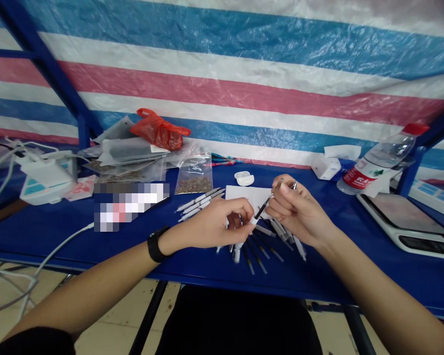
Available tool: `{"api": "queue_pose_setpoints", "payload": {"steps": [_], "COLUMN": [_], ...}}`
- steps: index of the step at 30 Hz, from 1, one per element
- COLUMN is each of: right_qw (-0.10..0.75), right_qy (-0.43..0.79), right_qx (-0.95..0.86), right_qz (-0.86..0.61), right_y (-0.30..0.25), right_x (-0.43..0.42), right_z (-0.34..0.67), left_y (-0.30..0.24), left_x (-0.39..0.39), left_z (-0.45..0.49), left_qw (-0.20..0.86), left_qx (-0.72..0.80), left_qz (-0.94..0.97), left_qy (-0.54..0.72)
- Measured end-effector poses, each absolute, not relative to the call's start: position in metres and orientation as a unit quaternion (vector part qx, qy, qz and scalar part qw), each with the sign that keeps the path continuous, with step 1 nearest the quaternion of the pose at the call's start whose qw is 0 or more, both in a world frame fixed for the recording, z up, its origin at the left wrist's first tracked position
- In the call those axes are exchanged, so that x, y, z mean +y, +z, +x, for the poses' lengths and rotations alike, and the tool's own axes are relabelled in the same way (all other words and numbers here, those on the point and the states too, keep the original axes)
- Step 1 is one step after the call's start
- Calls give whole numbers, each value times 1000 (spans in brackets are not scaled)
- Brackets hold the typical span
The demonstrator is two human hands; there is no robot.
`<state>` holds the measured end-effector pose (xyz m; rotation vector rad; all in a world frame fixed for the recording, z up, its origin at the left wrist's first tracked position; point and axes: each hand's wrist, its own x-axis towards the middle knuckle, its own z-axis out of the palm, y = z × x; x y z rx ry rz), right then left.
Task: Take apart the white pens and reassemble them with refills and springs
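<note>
My left hand [222, 222] is closed, with thumb and fingertips pinched on a white pen barrel, mostly hidden by the fingers. Right beside it, my right hand [299, 209] grips a thin dark pen refill [262, 209] whose lower end meets the pinch of my left hand. A small silvery piece [294, 185] shows at the right fingers; I cannot tell what it is. Several refills [257, 256] lie fanned out below the hands. White pen barrels [283, 231] lie under my right hand, and a row of white pens [198, 204] is left of my left hand.
Behind the hands are white paper [244, 193], a white case [244, 178] and a clear bag of small brownish parts [194, 183]. Further left lie stacked bags [129, 153], a red bag [161, 129] and a charger with cables [44, 172]. A bottle [377, 162] and scale [410, 222] stand right.
</note>
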<state>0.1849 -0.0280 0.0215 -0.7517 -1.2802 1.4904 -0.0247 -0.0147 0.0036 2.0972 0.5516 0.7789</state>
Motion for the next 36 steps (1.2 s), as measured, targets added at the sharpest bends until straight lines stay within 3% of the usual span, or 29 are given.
{"api": "queue_pose_setpoints", "payload": {"steps": [8, 23, 31, 36], "right_qw": [486, 454, 553, 584], "right_qy": [647, 636, 475, 443], "right_qx": [-521, -522, -551, -565], "right_qz": [-272, -343, -406, -379], "right_y": [15, 11, 23, 27], "right_x": [-27, -24, -23, -26], "right_z": [184, 182, 192, 201], "left_y": [3, 8, 6, 6], "left_x": [-14, -14, -14, -15], "left_z": [-24, -24, -25, -25], "left_qw": [407, 402, 387, 371], "left_qx": [216, 238, 216, 211], "left_qz": [829, 814, 838, 853], "left_qy": [317, 344, 318, 302]}}
